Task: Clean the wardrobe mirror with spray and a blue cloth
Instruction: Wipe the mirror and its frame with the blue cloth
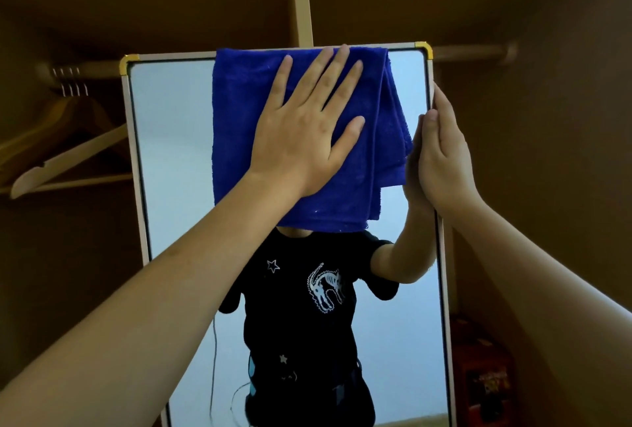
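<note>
Cloth pressed flat against upper mirror; spray not in view.

Left hand, fingers spread and straight, presses the blue cloth against the mirror at its top edge. Right hand grips the mirror's right edge, thumb on the front, fingers hidden behind the frame. Beyond, wooden hangers show dimly; mirror's bottom edge is cut off.

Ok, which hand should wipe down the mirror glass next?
Left. The left hand already presses flat on the blue cloth against the mirror; the right hand grips the frame's right edge, likely steadying it.
</note>
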The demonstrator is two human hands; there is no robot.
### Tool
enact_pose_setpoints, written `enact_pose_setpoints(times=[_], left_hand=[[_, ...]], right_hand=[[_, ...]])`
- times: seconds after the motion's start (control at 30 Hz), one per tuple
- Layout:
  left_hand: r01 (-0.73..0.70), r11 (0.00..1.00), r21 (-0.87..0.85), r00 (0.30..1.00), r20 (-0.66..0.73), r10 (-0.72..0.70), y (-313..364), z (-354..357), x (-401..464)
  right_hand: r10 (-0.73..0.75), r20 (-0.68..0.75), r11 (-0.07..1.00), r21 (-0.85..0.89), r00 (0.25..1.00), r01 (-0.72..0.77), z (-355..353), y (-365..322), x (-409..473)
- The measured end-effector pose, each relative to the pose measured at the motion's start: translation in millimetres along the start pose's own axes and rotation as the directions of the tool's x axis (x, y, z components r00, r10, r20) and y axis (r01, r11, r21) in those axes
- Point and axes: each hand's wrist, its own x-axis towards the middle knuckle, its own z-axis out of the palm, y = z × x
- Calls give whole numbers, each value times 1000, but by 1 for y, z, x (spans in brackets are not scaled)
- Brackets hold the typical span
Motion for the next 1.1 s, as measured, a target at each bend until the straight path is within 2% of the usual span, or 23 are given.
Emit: enact_pose_setpoints(times=[0.23,0.5,0.6,0.87,1.1], left_hand=[[58,998,-14,998,-2,-58,21,4,-31],[-140,990,10,990,37,140,36,6,32],[-168,985,42,985,50,165,33,6,38],[38,998,43,998,51,-40,-19,-11,-31],[234,972,37,970,62,-236,-43,-15,-90]], right_hand=[[-2,15,1000,27,1000,2,1,0,0],[102,17,974,199,995,-104,-3,10,3],[126,16,965,230,992,-127,-3,8,3],[61,-13,986,155,998,-58,0,3,0],[50,-31,991,127,998,-46,-2,1,-1]])
